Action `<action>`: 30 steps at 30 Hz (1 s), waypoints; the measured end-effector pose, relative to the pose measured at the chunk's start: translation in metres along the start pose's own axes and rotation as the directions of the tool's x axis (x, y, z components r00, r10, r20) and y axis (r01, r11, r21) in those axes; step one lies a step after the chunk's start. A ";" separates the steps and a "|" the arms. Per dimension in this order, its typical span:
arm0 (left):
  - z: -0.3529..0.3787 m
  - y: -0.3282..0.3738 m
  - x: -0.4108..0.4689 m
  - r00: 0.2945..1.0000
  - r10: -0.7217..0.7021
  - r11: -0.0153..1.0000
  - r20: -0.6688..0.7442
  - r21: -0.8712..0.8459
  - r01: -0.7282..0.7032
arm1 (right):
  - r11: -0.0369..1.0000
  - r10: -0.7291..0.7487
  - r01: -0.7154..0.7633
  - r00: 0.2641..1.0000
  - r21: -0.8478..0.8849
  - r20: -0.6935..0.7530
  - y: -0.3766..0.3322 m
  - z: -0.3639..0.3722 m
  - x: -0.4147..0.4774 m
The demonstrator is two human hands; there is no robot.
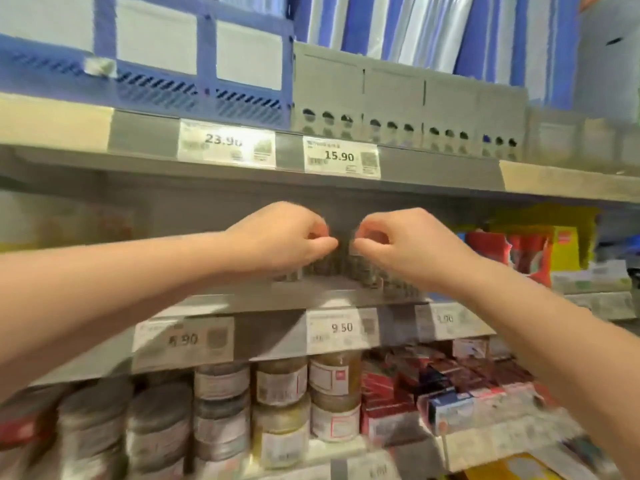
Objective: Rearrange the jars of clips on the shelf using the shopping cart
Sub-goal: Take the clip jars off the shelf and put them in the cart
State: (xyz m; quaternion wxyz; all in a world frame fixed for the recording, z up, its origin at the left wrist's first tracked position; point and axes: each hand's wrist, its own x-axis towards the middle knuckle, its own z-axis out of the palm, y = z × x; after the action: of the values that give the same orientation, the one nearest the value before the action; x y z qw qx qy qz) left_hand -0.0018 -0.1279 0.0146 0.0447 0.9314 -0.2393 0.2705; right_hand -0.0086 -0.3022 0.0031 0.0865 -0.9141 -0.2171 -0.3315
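Jars of clips stand in a row at the front of the middle shelf; my left hand and right hand each pinch one by its top, likely to lift both together.

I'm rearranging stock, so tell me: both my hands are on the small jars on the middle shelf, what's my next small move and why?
Probably lift them slightly and draw them toward you. The left hand and right hand each curl their fingers over the tops of the small jars, which stand packed together on the middle shelf.
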 end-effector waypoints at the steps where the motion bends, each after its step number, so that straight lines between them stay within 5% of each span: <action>1: 0.003 -0.009 0.007 0.996 -0.049 0.999 0.069 0.013 0.048 | 1.000 -0.009 0.010 0.998 -0.007 0.067 0.007 0.002 0.011; 6: 0.024 -0.054 0.028 0.973 -0.105 0.992 0.206 0.098 0.086 | 0.991 -0.040 0.090 0.904 -0.098 0.425 0.023 0.024 0.060; 18: 0.066 -0.096 0.076 0.930 -0.044 0.999 0.366 0.022 0.039 | 0.871 -0.091 0.310 0.864 -0.381 0.495 0.014 0.076 0.163; 23: 0.073 -0.103 0.078 0.946 -0.039 0.997 0.322 -0.050 0.058 | 0.945 0.088 0.166 0.701 -0.281 0.708 0.029 0.084 0.184; 30: 0.062 -0.117 0.064 0.958 -0.075 0.976 0.278 -0.175 0.127 | 0.964 -0.032 0.176 0.820 -0.198 0.572 0.029 0.085 0.171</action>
State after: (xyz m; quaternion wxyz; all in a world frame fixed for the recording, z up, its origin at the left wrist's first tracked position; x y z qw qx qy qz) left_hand 0.1305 -0.0649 0.0009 0.1147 0.9620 -0.2200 0.1142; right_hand 0.1705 -0.2441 0.0475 -0.1116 -0.9612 -0.2407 -0.0747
